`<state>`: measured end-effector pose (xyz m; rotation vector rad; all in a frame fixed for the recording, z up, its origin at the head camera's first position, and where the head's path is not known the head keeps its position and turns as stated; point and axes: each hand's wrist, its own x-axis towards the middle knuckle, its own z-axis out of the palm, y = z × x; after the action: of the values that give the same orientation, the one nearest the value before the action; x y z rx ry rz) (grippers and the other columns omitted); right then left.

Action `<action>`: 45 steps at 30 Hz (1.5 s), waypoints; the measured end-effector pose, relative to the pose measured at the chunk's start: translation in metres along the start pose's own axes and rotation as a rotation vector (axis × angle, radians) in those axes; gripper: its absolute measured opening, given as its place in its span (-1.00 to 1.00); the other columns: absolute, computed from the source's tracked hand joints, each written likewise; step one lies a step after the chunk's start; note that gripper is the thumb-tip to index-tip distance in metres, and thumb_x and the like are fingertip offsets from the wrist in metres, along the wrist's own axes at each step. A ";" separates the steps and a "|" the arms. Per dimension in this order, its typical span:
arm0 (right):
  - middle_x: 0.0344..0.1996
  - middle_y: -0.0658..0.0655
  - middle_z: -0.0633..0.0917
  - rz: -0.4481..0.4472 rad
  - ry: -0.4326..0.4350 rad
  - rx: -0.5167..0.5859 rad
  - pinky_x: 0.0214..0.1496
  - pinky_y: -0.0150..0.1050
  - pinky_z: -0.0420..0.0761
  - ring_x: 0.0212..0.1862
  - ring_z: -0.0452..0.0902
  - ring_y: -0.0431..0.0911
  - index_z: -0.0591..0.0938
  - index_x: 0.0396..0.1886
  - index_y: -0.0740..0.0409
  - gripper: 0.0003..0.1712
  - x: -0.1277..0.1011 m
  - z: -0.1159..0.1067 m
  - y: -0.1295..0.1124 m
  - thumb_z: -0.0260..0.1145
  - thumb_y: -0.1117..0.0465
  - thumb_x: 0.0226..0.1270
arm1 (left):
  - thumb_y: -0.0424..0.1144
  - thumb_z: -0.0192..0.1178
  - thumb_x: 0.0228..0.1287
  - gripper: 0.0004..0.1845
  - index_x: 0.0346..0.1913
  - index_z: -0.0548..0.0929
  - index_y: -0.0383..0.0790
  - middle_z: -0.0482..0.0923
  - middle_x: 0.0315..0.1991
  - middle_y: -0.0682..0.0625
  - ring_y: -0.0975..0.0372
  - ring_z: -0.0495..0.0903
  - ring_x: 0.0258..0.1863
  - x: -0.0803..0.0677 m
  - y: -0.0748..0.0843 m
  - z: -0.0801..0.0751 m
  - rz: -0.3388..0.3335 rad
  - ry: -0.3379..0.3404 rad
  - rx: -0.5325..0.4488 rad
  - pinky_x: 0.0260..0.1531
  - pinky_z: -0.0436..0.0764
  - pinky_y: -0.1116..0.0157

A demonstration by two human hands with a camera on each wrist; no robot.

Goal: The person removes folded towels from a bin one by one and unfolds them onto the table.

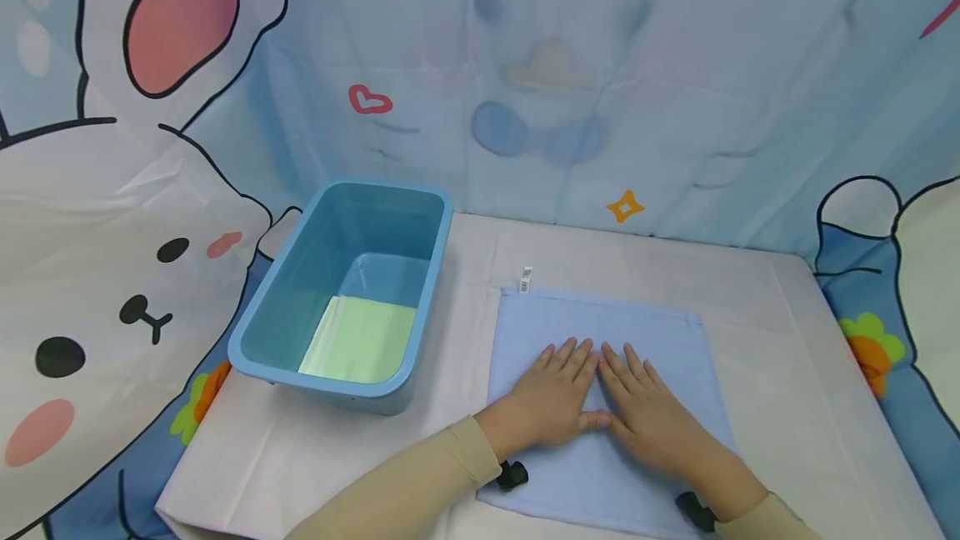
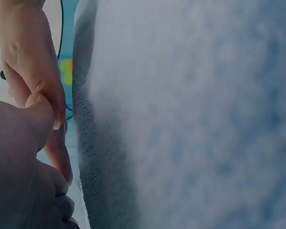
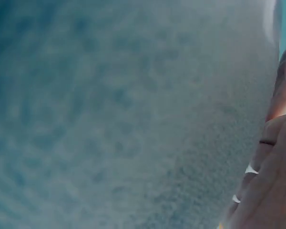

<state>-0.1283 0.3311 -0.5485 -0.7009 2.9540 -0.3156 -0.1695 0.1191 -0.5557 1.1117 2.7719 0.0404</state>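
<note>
A light blue square towel (image 1: 600,482) lies spread flat on the white-covered table, a small white tag (image 1: 526,279) at its far edge. My left hand (image 1: 553,398) rests palm down near the towel's middle with straight fingers. Beside it my right hand (image 1: 652,419) lies the same way, fingers pointing to the far edge. The thumbs meet between the two hands. Close up in the left wrist view, the towel's fabric (image 2: 181,114) fills most of the picture, with the left hand (image 2: 19,162) at the side. The right wrist view shows the same cloth (image 3: 124,114) and part of the right hand (image 3: 267,181).
A blue plastic basin (image 1: 255,365) stands left of the towel, with a folded light green cloth (image 1: 367,340) inside. The table (image 1: 810,407) extends right of the towel. Behind hangs a blue cartoon-printed curtain (image 1: 675,65). Black wrist devices (image 1: 513,476) sit at both wrists.
</note>
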 end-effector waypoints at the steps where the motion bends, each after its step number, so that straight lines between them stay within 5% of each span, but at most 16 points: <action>1: 0.77 0.29 0.02 0.010 -0.016 0.019 0.71 0.42 -0.04 0.75 -0.19 0.41 0.09 0.75 0.27 -0.03 0.001 0.001 0.000 0.11 -0.26 0.69 | 0.55 -0.54 0.51 0.05 0.78 -0.15 -0.11 -0.25 0.81 -0.05 0.06 -0.22 0.81 0.000 0.001 0.000 0.000 -0.013 -0.004 0.76 0.01 0.05; 9: 0.77 0.32 -0.06 0.043 -0.113 0.189 0.64 0.55 -0.15 0.74 -0.31 0.48 0.06 0.75 0.30 -0.04 0.007 0.004 0.000 0.12 -0.21 0.70 | 0.55 -0.40 0.53 0.04 0.78 -0.15 -0.08 -0.29 0.82 0.00 0.11 -0.27 0.81 -0.002 0.000 -0.004 -0.022 -0.114 0.004 0.77 -0.05 0.10; 17: 0.79 0.27 -0.11 0.122 -0.139 0.174 0.59 0.63 -0.34 0.75 -0.36 0.45 0.04 0.78 0.19 -0.02 0.016 0.007 0.005 0.07 -0.30 0.69 | 0.59 -0.34 0.49 0.03 0.79 -0.24 0.09 -0.42 0.81 0.15 0.17 -0.37 0.81 0.006 -0.011 -0.005 -0.039 -0.169 0.037 0.77 -0.12 0.05; 32: 0.76 0.41 -0.12 0.240 -0.176 0.077 0.43 0.81 -0.26 0.69 -0.33 0.60 0.07 0.78 0.12 0.15 0.040 -0.004 0.022 0.08 -0.52 0.53 | 0.56 -0.30 0.53 -0.20 0.69 -0.29 0.62 -0.47 0.81 0.20 0.06 -0.39 0.81 0.033 -0.042 -0.007 -0.063 -0.180 0.001 0.75 -0.15 -0.12; 45: 0.74 0.46 -0.28 0.361 -0.242 0.074 0.37 0.84 -0.34 0.64 -0.45 0.69 -0.06 0.80 0.06 0.22 0.053 -0.019 0.059 0.12 -0.55 0.48 | 0.51 -0.26 0.58 -0.22 0.71 -0.22 0.59 -0.45 0.82 0.14 0.02 -0.44 0.81 0.044 -0.067 -0.015 -0.143 -0.151 -0.091 0.75 -0.21 -0.14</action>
<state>-0.2039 0.3619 -0.5455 -0.1731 2.7467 -0.2835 -0.2491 0.1018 -0.5527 0.8556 2.6774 0.0624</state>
